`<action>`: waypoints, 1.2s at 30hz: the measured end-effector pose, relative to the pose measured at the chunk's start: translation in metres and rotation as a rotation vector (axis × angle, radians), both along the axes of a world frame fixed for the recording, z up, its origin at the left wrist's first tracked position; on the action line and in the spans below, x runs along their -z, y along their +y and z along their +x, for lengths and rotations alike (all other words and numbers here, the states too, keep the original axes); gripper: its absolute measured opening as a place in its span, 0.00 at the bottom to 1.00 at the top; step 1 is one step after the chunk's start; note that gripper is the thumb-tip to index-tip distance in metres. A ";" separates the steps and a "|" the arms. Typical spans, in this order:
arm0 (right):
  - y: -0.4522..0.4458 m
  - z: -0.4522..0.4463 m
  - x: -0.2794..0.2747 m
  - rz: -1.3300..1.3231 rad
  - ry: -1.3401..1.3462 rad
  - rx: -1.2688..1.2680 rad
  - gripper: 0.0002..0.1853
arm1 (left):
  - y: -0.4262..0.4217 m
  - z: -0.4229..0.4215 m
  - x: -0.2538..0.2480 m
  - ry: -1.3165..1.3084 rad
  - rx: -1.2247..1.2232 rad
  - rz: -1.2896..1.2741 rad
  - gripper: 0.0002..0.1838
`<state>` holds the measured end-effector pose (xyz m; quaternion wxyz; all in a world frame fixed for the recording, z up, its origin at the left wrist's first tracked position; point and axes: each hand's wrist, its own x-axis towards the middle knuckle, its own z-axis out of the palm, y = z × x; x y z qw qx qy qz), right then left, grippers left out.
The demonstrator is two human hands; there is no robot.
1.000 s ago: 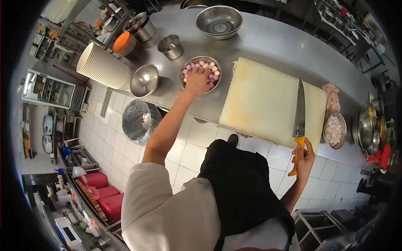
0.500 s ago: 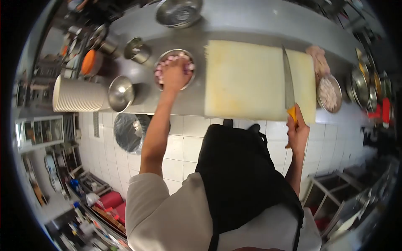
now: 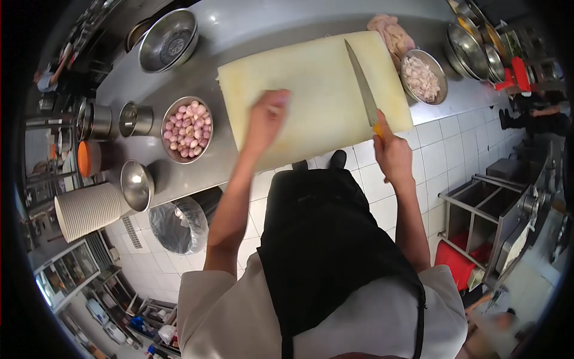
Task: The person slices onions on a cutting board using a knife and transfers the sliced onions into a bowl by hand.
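My left hand [image 3: 268, 116] is over the left part of the white cutting board [image 3: 311, 78], blurred by motion. Its fingers are closed on a pinkish shallot [image 3: 280, 103], partly hidden by them. My right hand [image 3: 394, 154] grips a long knife [image 3: 362, 81] by its yellow handle, and the blade lies along the right part of the board, pointing away from me. To the left of the board, a steel bowl [image 3: 165, 143] holds many peeled shallots [image 3: 189, 128]. Right of the board stands another steel bowl [image 3: 443, 90] with pale cut pieces [image 3: 420, 78].
A crumpled cloth [image 3: 391, 36] lies by the board's far right corner. An upturned-looking large steel bowl [image 3: 169, 42] is at the back left. Steel cups [image 3: 136, 118], a small bowl [image 3: 137, 184] and stacked containers [image 3: 89, 209] line the left. A lined bin [image 3: 179, 227] stands below.
My left hand has moved from inside the shallot bowl to over the board, with a shallot in its fingers. My right hand still holds the knife. The view has turned.
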<state>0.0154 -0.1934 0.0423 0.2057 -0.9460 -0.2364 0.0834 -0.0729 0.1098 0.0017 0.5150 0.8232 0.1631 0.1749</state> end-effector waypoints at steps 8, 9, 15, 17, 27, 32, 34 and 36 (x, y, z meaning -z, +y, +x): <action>0.023 -0.021 0.012 0.263 0.071 -0.017 0.42 | -0.087 0.043 0.029 -0.138 0.263 0.203 0.10; 0.024 -0.025 0.014 0.308 0.085 -0.017 0.42 | -0.086 0.041 0.027 -0.140 0.248 0.186 0.09; 0.038 -0.035 0.007 0.418 0.166 -0.005 0.40 | -0.079 0.038 0.030 -0.151 0.277 0.110 0.09; 0.041 -0.036 0.006 0.406 0.194 -0.006 0.39 | -0.080 0.039 0.030 -0.175 0.260 0.074 0.08; 0.048 -0.039 0.000 0.352 0.181 -0.023 0.37 | -0.076 0.039 0.036 -0.156 0.266 0.066 0.08; 0.050 -0.039 -0.010 0.334 0.208 -0.012 0.37 | -0.076 0.039 0.033 -0.180 0.264 0.128 0.08; 0.050 -0.040 -0.006 0.323 0.189 -0.008 0.38 | -0.076 0.039 0.032 -0.171 0.262 0.115 0.08; 0.053 -0.044 0.007 0.317 0.156 -0.002 0.39 | -0.077 0.039 0.033 -0.177 0.257 0.101 0.08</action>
